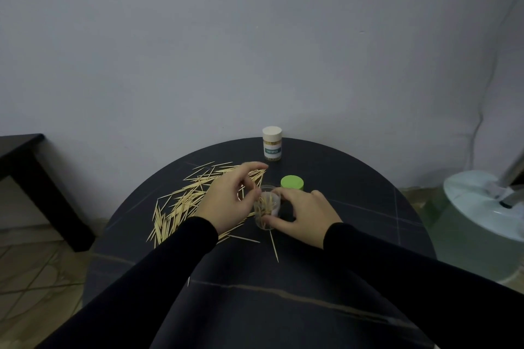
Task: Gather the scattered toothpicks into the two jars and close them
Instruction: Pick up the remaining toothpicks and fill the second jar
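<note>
On the round dark table, loose toothpicks fan across centre-left. The right hand wraps the open clear jar at centre; the left hand pinches toothpicks at its mouth. A nudge could tip the jar. The green lid waits behind it; the capped jar stands farther back.

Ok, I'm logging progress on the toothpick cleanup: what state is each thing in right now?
Clear jar: open, upright, partly filled with toothpicks, gripped by the right hand.
Left hand: pinching toothpicks at the jar's mouth.
Green lid: off, lying on the table behind the jar.
White-capped jar: closed, upright.
Scattered toothpicks: many loose on the table.
</note>
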`<state>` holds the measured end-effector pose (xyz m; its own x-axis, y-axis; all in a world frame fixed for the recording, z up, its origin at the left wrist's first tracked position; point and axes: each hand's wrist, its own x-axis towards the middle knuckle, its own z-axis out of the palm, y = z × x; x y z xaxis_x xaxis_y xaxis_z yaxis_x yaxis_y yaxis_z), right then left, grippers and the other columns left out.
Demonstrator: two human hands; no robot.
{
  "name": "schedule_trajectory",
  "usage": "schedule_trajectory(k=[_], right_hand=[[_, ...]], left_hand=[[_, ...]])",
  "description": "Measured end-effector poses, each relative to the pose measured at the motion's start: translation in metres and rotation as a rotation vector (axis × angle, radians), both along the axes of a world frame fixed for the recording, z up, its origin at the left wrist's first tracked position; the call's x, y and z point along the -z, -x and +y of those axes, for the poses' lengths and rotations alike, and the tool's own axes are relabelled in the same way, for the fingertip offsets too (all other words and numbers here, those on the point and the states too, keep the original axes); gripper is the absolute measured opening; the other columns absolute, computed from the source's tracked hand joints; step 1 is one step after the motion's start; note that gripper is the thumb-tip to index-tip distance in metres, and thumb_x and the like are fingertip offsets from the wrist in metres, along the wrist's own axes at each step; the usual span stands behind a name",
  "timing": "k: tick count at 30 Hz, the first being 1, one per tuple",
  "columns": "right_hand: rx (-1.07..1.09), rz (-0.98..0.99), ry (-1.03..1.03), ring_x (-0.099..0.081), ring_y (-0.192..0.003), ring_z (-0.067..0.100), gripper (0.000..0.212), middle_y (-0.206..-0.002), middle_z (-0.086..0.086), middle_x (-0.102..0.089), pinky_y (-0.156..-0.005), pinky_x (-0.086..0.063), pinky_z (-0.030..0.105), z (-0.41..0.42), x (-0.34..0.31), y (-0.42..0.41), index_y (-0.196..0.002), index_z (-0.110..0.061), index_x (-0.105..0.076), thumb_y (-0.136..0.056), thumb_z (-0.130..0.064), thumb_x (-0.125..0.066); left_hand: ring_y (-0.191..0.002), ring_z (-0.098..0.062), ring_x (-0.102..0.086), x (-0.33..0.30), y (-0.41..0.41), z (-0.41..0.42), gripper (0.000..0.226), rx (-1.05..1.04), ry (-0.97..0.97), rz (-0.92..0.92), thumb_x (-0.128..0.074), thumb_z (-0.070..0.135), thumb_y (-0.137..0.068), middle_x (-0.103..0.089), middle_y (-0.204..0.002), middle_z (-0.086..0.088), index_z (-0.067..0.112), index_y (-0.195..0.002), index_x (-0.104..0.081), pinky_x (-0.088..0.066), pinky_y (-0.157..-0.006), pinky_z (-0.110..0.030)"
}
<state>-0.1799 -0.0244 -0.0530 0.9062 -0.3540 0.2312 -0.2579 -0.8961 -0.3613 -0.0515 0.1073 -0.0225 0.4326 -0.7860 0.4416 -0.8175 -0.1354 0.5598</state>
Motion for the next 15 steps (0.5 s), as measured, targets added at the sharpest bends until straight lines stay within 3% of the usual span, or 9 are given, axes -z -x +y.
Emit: schedule_trajectory(k=[4,6,7,10,12,15], right_hand=[[0.001,0.001,-0.001,-0.045,-0.084,-0.001,0.052,-0.119,-0.014,-0.061,-0.089,-0.036,0.028,0.0,0.0,-0.001,-0.13,-0.031,-0.05,-0.087,-0.059,-0.055],[0.002,0.008,-0.005,-0.05,-0.089,0.001,0.053,-0.119,-0.014,-0.062,-0.092,-0.037,0.029,-0.001,0.001,-0.001,-0.131,-0.031,-0.05,-0.087,-0.06,-0.054],[0.008,0.01,-0.003,-0.052,-0.092,0.002,0.053,-0.119,-0.014,-0.062,-0.093,-0.038,0.031,-0.001,0.001,-0.002,-0.131,-0.032,-0.049,-0.087,-0.061,-0.054],[0.052,0.014,0.008,-0.055,-0.101,0.005,0.051,-0.119,-0.014,-0.062,-0.096,-0.037,0.033,-0.002,0.0,-0.002,-0.129,-0.033,-0.05,-0.087,-0.061,-0.053],[0.086,0.008,0.016,-0.055,-0.102,0.006,0.05,-0.119,-0.014,-0.061,-0.096,-0.036,0.033,-0.003,0.0,-0.002,-0.128,-0.032,-0.05,-0.087,-0.061,-0.052],[0.12,0.002,0.007,-0.056,-0.105,0.007,0.055,-0.123,-0.013,-0.06,-0.096,-0.036,0.033,-0.005,0.002,-0.003,-0.131,-0.03,-0.048,-0.087,-0.062,-0.053]], left_hand=[[-0.084,0.0,-0.055,0.003,-0.004,0.001,0.02,-0.02,-0.025,-0.178,-0.066,0.028,-0.087,-0.066,-0.085,0.017,0.034,-0.106,-0.061,-0.047,-0.078,-0.026],[-0.092,-0.003,-0.051,0.002,-0.005,0.002,0.013,-0.025,-0.052,-0.287,-0.064,0.034,-0.088,-0.065,-0.098,0.017,0.031,-0.1,-0.068,-0.044,-0.087,-0.028],[-0.094,-0.005,-0.05,0.001,-0.003,0.002,0.015,-0.039,-0.038,-0.309,-0.063,0.036,-0.088,-0.063,-0.1,0.014,0.029,-0.1,-0.069,-0.042,-0.087,-0.027],[-0.08,-0.008,-0.049,-0.01,0.013,0.002,0.014,-0.169,0.043,-0.352,-0.06,0.039,-0.088,-0.053,-0.084,0.01,0.027,-0.088,-0.066,-0.039,-0.066,-0.023],[-0.075,-0.008,-0.052,-0.014,0.026,0.003,0.015,-0.241,-0.142,-0.314,-0.057,0.043,-0.088,-0.048,-0.074,0.013,0.03,-0.08,-0.058,-0.035,-0.059,-0.022],[-0.08,-0.007,-0.057,-0.008,0.041,0.006,0.02,-0.251,-0.535,-0.172,-0.057,0.05,-0.087,-0.057,-0.08,0.012,0.03,-0.084,-0.058,-0.039,-0.061,-0.021]])
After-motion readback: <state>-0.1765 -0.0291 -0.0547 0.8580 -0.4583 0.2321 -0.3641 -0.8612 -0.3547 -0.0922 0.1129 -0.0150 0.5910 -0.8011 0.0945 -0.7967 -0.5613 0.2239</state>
